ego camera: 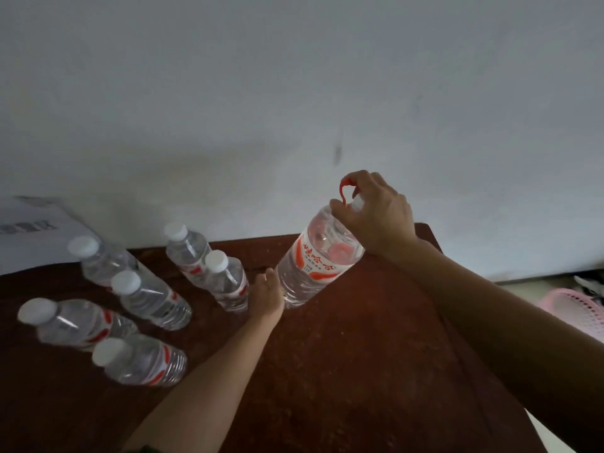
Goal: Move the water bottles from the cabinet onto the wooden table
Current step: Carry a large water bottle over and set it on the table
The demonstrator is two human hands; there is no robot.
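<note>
small bottles point(153, 300) are standing grouped at left on the table point(359, 371) | large bottle point(318, 256) is leaning right of them | right hand point(376, 214) is gripping its top | left hand point(266, 295) is touching its base

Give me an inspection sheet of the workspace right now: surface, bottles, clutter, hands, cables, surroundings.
Surface: dark reddish wooden table, top scuffed.
Job's things: six small bottles stand capped on the table's left; large bottle with red handle at mid-table, cannot tell whether its base has landed.
Clutter: white printed sheet at far left, behind the bottles.
Hands: right hand grips the large bottle's handle and neck; left hand touches its lower side, finger pose unclear.
Cables: nothing seen.
Surroundings: pale wall behind; pink basket on the floor at right.
</note>
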